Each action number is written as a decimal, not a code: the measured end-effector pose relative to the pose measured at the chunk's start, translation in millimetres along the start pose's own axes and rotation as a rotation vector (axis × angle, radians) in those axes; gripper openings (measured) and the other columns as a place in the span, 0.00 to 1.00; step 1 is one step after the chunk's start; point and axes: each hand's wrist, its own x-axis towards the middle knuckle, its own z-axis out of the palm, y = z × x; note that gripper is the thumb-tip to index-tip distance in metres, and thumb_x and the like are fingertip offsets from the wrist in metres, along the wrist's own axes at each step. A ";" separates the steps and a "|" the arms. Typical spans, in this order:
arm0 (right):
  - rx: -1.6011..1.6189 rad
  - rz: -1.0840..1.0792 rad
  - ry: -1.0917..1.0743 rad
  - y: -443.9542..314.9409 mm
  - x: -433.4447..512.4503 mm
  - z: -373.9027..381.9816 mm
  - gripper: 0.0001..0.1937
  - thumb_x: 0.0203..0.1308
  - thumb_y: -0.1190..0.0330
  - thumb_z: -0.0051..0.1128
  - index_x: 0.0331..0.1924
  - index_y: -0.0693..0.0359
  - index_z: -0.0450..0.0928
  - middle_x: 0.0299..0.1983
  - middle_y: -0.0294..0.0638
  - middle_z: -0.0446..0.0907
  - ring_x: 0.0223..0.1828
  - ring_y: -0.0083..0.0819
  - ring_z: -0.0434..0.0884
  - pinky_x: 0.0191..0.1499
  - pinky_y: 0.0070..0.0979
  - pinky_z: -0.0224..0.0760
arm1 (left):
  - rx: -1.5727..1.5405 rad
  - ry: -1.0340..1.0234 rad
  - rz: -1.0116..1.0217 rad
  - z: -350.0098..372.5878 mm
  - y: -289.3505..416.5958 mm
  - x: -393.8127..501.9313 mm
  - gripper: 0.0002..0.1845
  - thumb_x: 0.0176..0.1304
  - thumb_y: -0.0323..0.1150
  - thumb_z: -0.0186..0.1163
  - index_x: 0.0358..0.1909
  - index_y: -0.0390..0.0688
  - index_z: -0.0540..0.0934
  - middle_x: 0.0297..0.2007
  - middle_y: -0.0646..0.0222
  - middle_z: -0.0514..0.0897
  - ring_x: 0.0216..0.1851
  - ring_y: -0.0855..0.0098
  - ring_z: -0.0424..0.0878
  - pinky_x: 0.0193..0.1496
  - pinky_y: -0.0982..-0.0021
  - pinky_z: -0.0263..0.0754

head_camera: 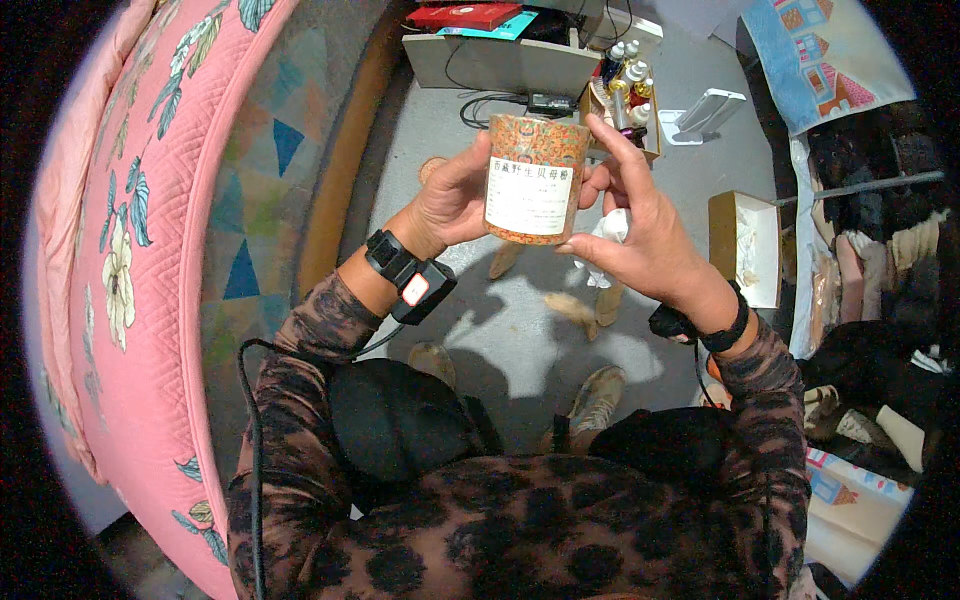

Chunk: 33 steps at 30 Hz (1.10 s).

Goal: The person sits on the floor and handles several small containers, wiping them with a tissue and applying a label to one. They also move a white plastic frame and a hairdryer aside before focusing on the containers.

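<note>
An orange-patterned cylindrical canister (536,139) with a white printed label is held upright in front of me, above the floor. My left hand (454,195) grips its left side; the fingertips are hidden behind it. On the other side, my right hand (637,210) touches the canister with its thumb at the bottom edge and its index finger near the top rim. A crumpled white tissue (615,225) is tucked in my right palm and hangs below it. Both wrists wear black straps with small devices.
A pink floral quilted bed cover (172,225) lies at left. Ahead, a cardboard box (652,142) holds several bottles beside a white stand (701,116) and a black cable (476,112). An open carton (757,247) and clothes shelves (862,193) are at right. Slippers (574,311) lie on the floor.
</note>
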 end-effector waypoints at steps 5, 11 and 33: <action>0.000 -0.021 -0.007 1.0 0.1 -0.8 0.55 0.44 0.70 0.78 0.77 0.54 0.49 0.35 0.42 0.78 0.38 0.36 0.82 0.45 0.32 0.77 | -0.027 -0.005 -0.021 1.9 -0.5 0.1 0.47 0.63 0.60 0.62 0.73 0.38 0.61 0.68 0.49 0.70 0.69 0.54 0.71 0.71 0.49 0.66; 0.012 -0.047 0.003 3.7 -1.3 0.2 0.55 0.45 0.69 0.78 0.76 0.55 0.50 0.35 0.42 0.77 0.38 0.35 0.82 0.46 0.32 0.77 | 0.144 0.098 -0.022 7.3 -2.3 -2.3 0.52 0.62 0.70 0.54 0.75 0.38 0.58 0.69 0.43 0.67 0.70 0.48 0.68 0.73 0.45 0.62; 0.025 0.029 -0.004 10.8 -2.7 -1.4 0.54 0.45 0.75 0.73 0.77 0.53 0.49 0.32 0.39 0.76 0.35 0.32 0.79 0.47 0.31 0.75 | 0.141 0.104 -0.015 6.4 -2.5 1.8 0.46 0.68 0.64 0.51 0.75 0.38 0.57 0.69 0.44 0.67 0.70 0.49 0.68 0.72 0.46 0.63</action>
